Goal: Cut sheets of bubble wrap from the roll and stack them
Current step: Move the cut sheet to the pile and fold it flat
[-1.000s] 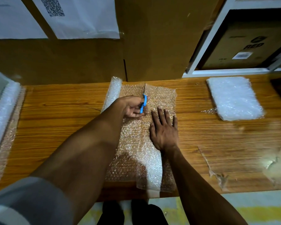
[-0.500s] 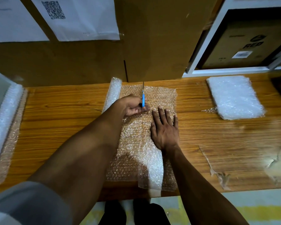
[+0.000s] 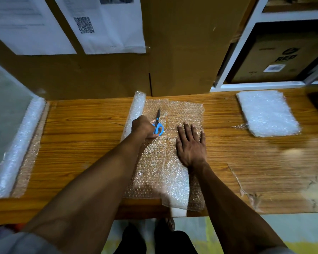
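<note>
Wooden bench (image 3: pixel 81 143) — a cut nearly finished.
Left hand (image 3: pixel 143 128) grips scissors (image 3: pixel 158 123); right hand (image 3: pixel 190 145) lies flat on bubble wrap (image 3: pixel 173 110) — next, probably lift the sheet onto the stack (image 3: pixel 266 112).

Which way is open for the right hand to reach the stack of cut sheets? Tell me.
Probably straight to its right: the right hand lies flat on the bubble wrap, holding nothing, and only bare table separates it from the stack.
</note>
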The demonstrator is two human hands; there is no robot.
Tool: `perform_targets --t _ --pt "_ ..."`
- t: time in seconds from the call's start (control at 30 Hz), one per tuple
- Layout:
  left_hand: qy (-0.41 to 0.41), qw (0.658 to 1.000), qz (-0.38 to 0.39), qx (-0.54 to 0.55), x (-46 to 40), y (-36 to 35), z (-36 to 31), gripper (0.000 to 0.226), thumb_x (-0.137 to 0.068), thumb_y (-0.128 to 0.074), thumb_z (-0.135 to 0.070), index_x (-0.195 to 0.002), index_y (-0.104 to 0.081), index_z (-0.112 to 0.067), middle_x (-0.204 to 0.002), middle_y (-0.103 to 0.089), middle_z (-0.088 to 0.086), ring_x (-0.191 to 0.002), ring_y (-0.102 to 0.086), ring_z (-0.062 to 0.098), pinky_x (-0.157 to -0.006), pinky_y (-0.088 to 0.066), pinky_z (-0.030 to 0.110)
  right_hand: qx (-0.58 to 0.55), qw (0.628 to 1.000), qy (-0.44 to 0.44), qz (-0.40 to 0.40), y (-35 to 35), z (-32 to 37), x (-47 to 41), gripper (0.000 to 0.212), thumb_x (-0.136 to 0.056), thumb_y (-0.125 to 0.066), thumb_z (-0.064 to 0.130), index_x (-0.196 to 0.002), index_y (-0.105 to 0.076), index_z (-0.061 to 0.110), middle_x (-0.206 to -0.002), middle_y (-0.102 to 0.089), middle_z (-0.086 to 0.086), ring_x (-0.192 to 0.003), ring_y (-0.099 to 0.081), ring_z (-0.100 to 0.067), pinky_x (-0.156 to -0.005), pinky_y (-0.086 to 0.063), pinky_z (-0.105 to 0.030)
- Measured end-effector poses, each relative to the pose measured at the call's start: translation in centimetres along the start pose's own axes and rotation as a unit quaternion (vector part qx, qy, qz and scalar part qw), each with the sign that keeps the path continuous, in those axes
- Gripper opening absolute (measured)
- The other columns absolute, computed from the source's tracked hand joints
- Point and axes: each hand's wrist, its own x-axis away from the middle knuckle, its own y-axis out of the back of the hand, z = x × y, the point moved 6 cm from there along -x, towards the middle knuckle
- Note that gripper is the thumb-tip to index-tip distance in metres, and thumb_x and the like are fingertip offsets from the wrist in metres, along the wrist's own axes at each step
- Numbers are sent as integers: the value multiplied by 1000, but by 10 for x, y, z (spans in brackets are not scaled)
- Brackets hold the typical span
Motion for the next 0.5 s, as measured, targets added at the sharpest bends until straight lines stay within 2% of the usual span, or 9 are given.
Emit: perform_targets --t 0.07,0.13,0.17,0.23,0.3,0.4,0.5 --pt "11 1000 -24 17 5 -1 7 55 -65 -96 -32 -103 -71 -3 -101 -74 9 -90 -72 23 -54 -47 24 -8 1000 5 12 -1 -1 -1 63 -108 -3 53 -167 3 31 -174 13 3 -160 15 -23 -127 5 -60" --pt "3 997 -49 61 10 -4 12 36 -79 -84 -17 -108 -69 0 -104 -72 13 -90 -72 28 -47 -47 19 -14 1000 10 23 -1 -3 -2 63 -107 -2 53 -166 6 32 -173 17 3 -160 18 -23 -127 6 -60" --pt "5 996 -67 55 11 -5 15 30 -83 -79 -11 -109 -69 -1 -106 -72 14 -92 -72 30 -51 -52 21 -15 999 12 29 -2 -3 -2 63 -107 -2 54 -166 7 32 -173 19 3 -159 19 -23 -127 7 -59" --pt "21 994 -109 13 13 -4 21 29 -83 -79 -11 -109 -72 -5 -110 -72 15 -97 -71 32 -68 -60 31 -18 999 14 34 -2 -4 0 63 -107 -2 54 -166 8 32 -172 20 3 -159 21 -23 -127 8 -59" --pt "30 990 -138 1 16 -5 26 25 -89 -74 -15 -113 -72 -6 -116 -71 15 -103 -70 33 -75 -57 35 -19 999 15 38 -2 -4 4 63 -108 -3 54 -166 8 32 -172 20 3 -158 23 -22 -127 9 -58" --pt "19 986 -156 -51 20 -1 26 31 -101 -53 -20 -121 -70 -4 -124 -68 15 -114 -65 36 -92 -54 39 -24 999 23 42 -2 -6 12 64 -107 -3 55 -166 8 32 -171 21 3 -157 23 -23 -127 10 -57" --pt "-16 979 -174 -106 26 4 19 31 -99 -54 -11 -127 -67 -5 -130 -64 15 -119 -62 36 -93 -51 39 -25 998 26 52 -2 -10 18 65 -106 -4 55 -166 7 33 -172 19 3 -159 19 -24 -128 8 -57"
